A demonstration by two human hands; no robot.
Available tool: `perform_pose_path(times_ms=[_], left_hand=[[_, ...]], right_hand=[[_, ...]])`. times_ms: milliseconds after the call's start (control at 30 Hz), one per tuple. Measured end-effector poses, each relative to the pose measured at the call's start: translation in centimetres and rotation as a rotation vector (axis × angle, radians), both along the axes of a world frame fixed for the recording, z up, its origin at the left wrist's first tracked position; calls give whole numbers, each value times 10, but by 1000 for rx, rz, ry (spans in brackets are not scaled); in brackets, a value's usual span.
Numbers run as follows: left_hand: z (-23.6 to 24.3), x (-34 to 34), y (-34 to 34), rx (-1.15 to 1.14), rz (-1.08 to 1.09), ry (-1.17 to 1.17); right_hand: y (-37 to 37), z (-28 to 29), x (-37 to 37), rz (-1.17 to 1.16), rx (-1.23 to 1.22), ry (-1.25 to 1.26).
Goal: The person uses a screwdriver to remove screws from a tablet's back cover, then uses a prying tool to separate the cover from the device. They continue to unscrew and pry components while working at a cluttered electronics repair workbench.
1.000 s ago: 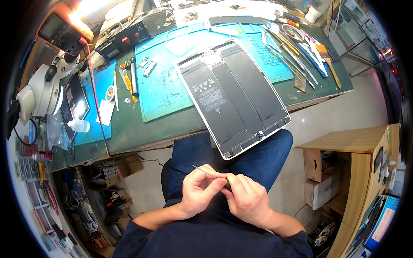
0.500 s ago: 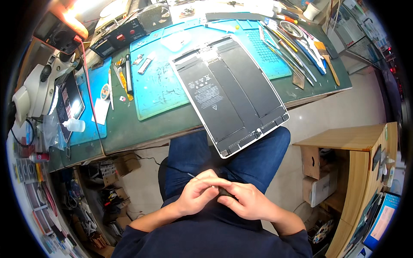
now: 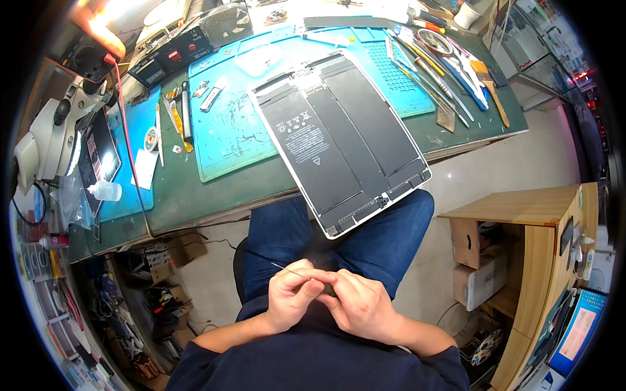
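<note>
Over my lap, my left hand (image 3: 291,298) and my right hand (image 3: 364,305) meet with their fingertips together. A thin metal-shafted tool (image 3: 282,267) pokes out up and to the left past my left fingers. Both hands are closed around it, and its handle end is mostly hidden between them, so I cannot tell its exact kind. Beyond them lies an opened tablet housing (image 3: 342,140), with dark battery cells in a pale frame. Its far end rests on the mat, while its near end juts past the table edge above my thighs. Neither hand touches it.
A blue work mat (image 3: 238,146) covers part of the green bench (image 3: 176,195). Tweezers, a brush (image 3: 492,94) and several slim tools lie at the right. At the left are a small bottle (image 3: 104,191), a microscope (image 3: 39,156) and a red cable. A wooden cabinet (image 3: 521,205) stands right.
My right hand has turned and closed further over the tool, hiding the dark handle that showed before. The tool's shaft now points out a little more to the left. The tablet stays put.
</note>
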State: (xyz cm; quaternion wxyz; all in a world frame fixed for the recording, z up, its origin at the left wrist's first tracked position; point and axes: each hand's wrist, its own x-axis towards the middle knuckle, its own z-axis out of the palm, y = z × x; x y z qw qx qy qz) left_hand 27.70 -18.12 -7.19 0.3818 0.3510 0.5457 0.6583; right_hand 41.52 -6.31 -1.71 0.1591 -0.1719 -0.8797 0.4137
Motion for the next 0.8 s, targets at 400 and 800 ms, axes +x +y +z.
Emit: perform_pose_path(times_ms=[400, 800], left_hand=[[0, -9, 4, -4, -43, -82], [8, -10, 10, -26, 22, -71]], right_hand=[[5, -7, 2, -70, 20, -31], [8, -5, 1, -114, -25, -4]])
